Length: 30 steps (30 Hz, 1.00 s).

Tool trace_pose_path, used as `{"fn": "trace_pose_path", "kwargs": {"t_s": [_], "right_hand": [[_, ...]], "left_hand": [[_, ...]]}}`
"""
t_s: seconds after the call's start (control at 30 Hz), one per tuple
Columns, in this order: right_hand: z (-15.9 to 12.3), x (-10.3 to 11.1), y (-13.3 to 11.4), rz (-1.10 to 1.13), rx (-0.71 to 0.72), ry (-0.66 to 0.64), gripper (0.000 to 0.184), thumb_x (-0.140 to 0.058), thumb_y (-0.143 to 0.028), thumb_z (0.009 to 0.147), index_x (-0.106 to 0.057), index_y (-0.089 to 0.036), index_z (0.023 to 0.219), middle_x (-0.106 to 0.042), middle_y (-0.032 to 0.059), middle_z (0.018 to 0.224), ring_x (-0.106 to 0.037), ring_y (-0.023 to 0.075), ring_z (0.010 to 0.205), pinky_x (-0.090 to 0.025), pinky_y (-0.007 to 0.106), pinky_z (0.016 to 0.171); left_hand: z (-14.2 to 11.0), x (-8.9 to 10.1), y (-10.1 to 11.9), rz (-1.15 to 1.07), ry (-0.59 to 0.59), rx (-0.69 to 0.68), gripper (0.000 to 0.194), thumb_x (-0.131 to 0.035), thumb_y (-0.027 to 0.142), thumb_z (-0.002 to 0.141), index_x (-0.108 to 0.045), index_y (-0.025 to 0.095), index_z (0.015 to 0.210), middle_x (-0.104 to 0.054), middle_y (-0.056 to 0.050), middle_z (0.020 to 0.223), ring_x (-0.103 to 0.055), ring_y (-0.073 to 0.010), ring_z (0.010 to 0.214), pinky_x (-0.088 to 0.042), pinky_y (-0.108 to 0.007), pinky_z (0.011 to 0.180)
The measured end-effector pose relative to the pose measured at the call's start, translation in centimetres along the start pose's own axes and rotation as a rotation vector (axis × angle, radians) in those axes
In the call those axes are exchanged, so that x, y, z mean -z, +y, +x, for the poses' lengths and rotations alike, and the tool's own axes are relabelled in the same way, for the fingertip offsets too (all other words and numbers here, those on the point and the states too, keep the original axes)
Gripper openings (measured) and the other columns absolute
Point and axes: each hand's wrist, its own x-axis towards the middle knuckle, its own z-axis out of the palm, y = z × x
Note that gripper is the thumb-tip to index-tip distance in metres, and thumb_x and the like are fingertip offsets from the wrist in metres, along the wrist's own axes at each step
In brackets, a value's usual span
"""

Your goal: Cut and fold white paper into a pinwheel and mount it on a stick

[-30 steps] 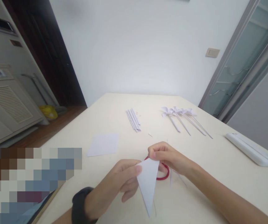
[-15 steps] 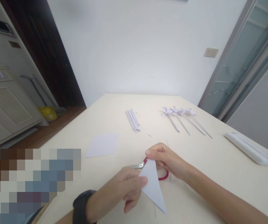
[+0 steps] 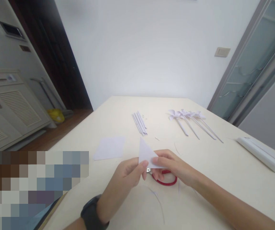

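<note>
Between my two hands is a white sheet of paper [image 3: 145, 152] folded into a triangle, one corner pointing away from me. My left hand [image 3: 132, 172] pinches its lower left corner, thumb on top. On the right side, my right hand [image 3: 169, 161] grips it with the thumb over the front and the fingers behind. Under the paper lie scissors [image 3: 168, 183] with red handles; their blades are hidden by the paper and my left hand. A flat white square of paper [image 3: 110, 148] rests to the left, apart from both hands.
Several rolled paper sticks [image 3: 139, 123] lie beyond my hands. Several paper pinwheels [image 3: 187, 119] on sticks rest at the back right. A white packet [image 3: 263, 155] sits near the right edge. Thin paper strips [image 3: 159, 204] are scattered on the table [image 3: 118, 207].
The folded paper has been turned, so its long point no longer hangs toward me and a corner now points away. Both hands have shifted around it. The view has swung slightly left.
</note>
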Motion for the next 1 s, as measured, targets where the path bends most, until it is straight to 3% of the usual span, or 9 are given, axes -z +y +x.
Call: {"fn": "trace_pose_path", "kwargs": {"t_s": [0.13, 0.33, 0.43, 0.57, 0.73, 0.9, 1.0], "right_hand": [[0.0, 0.2, 0.1, 0.011, -0.013, 0.087, 0.023, -0.05, -0.03, 0.083, -0.05, -0.014, 0.067, -0.054, 0.0, 0.061, -0.044, 0.0075, 0.05, -0.034, 0.021, 0.053], [0.2, 0.0, 0.5, 0.12, 0.034, 0.139, 0.027, -0.054, -0.036, 0.082, -0.045, -0.015, 0.067, -0.05, -0.0039, 0.052, -0.039, 0.0058, 0.045, -0.028, 0.019, 0.048], [0.3, -0.2, 0.6, 0.138, 0.046, 0.071, 0.029, -0.047, -0.04, 0.085, -0.046, -0.016, 0.069, -0.048, -0.0046, 0.051, -0.039, 0.0062, 0.044, -0.032, 0.021, 0.051], [0.1, -0.6, 0.6, 0.048, 0.011, -0.057, 0.04, -0.046, -0.037, 0.086, -0.051, -0.013, 0.054, -0.049, -0.0003, 0.049, -0.047, 0.01, 0.051, -0.038, 0.025, 0.059], [-0.2, -0.9, 0.7, -0.087, 0.001, -0.078, 0.044, -0.044, -0.033, 0.085, -0.051, -0.014, 0.046, -0.052, 0.0011, 0.051, -0.052, 0.011, 0.055, -0.04, 0.025, 0.064], [-0.8, -1.3, 0.6, -0.015, 0.001, -0.176, 0.039, -0.045, -0.03, 0.083, -0.056, -0.013, 0.049, -0.054, 0.0012, 0.049, -0.052, 0.011, 0.05, -0.042, 0.024, 0.057], [-1.2, -1.8, 0.5, 0.048, -0.023, -0.299, 0.042, -0.043, -0.032, 0.083, -0.059, -0.012, 0.05, -0.06, 0.0051, 0.056, -0.056, 0.0125, 0.053, -0.044, 0.024, 0.057]], "left_hand": [[-0.1, -0.1, 0.2, 0.017, -0.062, 0.012, 0.034, -0.047, 0.037, 0.082, -0.048, 0.017, 0.054, -0.027, 0.009, 0.036, -0.021, -0.0056, 0.033, -0.016, -0.022, 0.037], [0.0, -0.4, -0.1, -0.01, -0.129, 0.002, 0.033, -0.05, 0.032, 0.08, -0.051, 0.015, 0.051, -0.033, 0.008, 0.035, -0.026, -0.0052, 0.031, -0.017, -0.021, 0.034], [0.2, -0.2, -0.8, -0.039, -0.115, -0.02, 0.034, -0.046, 0.033, 0.082, -0.052, 0.015, 0.054, -0.031, 0.009, 0.036, -0.027, -0.0051, 0.031, -0.02, -0.02, 0.035], [0.1, 0.1, -1.2, -0.064, -0.135, -0.03, 0.033, -0.047, 0.033, 0.083, -0.055, 0.014, 0.058, -0.034, 0.007, 0.039, -0.032, -0.0058, 0.036, -0.027, -0.019, 0.038], [-0.3, -0.2, -0.2, -0.089, -0.202, -0.04, 0.032, -0.051, 0.031, 0.08, -0.061, 0.012, 0.056, -0.042, 0.004, 0.04, -0.04, -0.0071, 0.037, -0.032, -0.018, 0.039], [-0.8, -0.6, 1.6, -0.233, -0.364, 0.006, 0.027, -0.055, 0.029, 0.075, -0.067, 0.008, 0.063, -0.057, -0.002, 0.049, -0.04, -0.005, 0.033, -0.031, -0.017, 0.034], [-1.2, -0.7, 2.0, -0.334, -0.523, 0.066, 0.026, -0.055, 0.028, 0.073, -0.068, 0.008, 0.084, -0.066, -0.005, 0.058, -0.041, -0.0047, 0.029, -0.034, -0.016, 0.032]]}}
